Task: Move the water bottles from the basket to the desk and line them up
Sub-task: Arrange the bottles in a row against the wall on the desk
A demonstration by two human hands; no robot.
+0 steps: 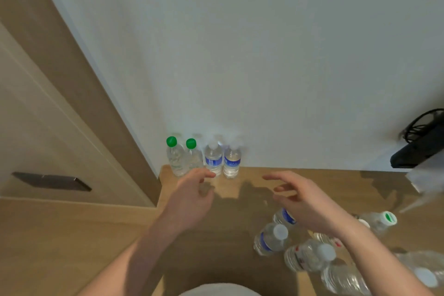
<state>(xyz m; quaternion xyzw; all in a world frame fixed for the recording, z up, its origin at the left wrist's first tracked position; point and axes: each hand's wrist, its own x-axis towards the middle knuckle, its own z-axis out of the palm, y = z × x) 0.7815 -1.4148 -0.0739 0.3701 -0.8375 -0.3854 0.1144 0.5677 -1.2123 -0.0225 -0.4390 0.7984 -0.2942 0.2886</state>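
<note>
Head view, looking down on a wooden desk [324, 180] set against a pale wall [240, 55]. Four water bottles stand upright in a row at the desk's back left corner, against the wall: two green-capped bottles [177, 160] on the left and two blue-labelled bottles [222, 161] on the right, each just beside its neighbour. Further bottles stand loosely grouped [310, 256] at the near right of the desk, not yet aligned; one with a green-and-white cap [382, 220] appears to lie on its side. The basket is not in view. The left hand [192, 199] hovers just in front of the row, fingers relaxed and holding nothing; the right hand [305, 202] is likewise released, fingers spread above the loose group. Probable hazard: the right forearm passes directly over the unaligned bottles, so a low sweep could topple them; light bottles standing close together may fall in sequence. A dark object with cables [420, 142] sits at the right edge.
</note>
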